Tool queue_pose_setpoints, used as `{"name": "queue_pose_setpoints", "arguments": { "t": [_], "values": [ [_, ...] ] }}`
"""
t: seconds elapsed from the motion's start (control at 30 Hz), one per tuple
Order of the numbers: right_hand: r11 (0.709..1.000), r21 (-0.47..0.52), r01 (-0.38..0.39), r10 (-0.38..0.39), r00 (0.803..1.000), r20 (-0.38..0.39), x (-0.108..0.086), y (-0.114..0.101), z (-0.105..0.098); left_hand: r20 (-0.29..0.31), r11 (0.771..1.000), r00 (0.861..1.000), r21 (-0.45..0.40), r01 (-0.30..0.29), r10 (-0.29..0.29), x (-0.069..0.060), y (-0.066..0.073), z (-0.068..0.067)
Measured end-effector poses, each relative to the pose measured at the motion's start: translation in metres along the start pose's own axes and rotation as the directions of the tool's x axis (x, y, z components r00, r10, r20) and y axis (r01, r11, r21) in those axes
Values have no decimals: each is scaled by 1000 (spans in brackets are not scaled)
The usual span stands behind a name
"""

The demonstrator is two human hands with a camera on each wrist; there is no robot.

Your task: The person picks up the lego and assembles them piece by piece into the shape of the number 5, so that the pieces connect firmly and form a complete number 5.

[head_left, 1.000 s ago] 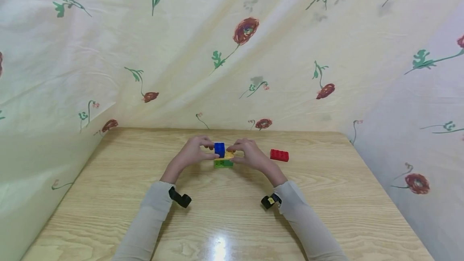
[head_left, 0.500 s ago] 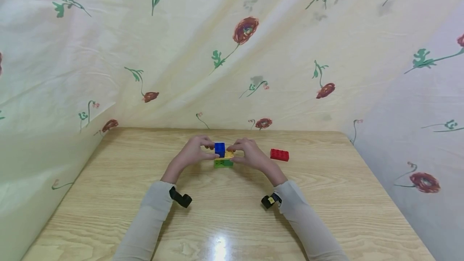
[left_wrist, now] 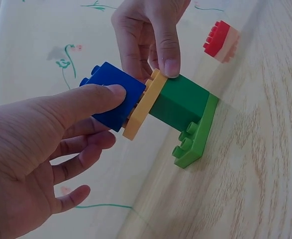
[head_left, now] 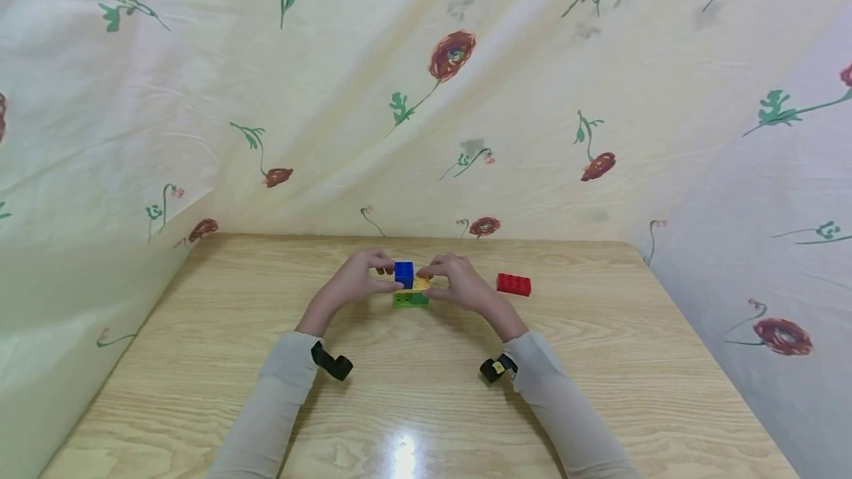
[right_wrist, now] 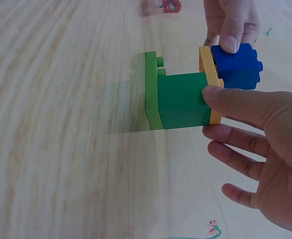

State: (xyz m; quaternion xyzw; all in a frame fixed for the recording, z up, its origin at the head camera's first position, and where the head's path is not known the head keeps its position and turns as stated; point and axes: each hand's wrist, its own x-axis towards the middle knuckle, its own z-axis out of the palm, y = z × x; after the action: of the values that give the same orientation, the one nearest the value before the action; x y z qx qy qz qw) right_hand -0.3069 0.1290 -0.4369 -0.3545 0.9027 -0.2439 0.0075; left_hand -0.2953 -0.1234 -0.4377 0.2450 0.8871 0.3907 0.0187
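A light green plate (left_wrist: 195,144) lies on the table with a dark green block (right_wrist: 183,101) on its right part. On that block sits a thin yellow plate (left_wrist: 145,107) that reaches out to the left over the light green plate's bare studs. The blue block (left_wrist: 113,94) stands on the yellow plate's left part. My left hand (head_left: 351,278) pinches the blue block between thumb and fingers. With thumb and fingertips, my right hand (head_left: 461,285) grips the yellow plate at the end over the dark green block, as the right wrist view shows.
A red block (head_left: 513,284) lies on the wooden table (head_left: 399,368) to the right of my right hand. Behind the table hangs a flowered cloth (head_left: 333,94), which also rises along both sides. A black wrist camera is on each sleeve.
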Motion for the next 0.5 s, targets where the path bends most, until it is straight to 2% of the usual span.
{"name": "queue_pose_setpoints", "arguments": {
  "t": [0.5],
  "values": [
    [1000, -5, 1, -1, 1000, -1, 0, 0, 0, 11, 1000, 1000, 20, 13, -13, 1, -1, 0]
  ]
}}
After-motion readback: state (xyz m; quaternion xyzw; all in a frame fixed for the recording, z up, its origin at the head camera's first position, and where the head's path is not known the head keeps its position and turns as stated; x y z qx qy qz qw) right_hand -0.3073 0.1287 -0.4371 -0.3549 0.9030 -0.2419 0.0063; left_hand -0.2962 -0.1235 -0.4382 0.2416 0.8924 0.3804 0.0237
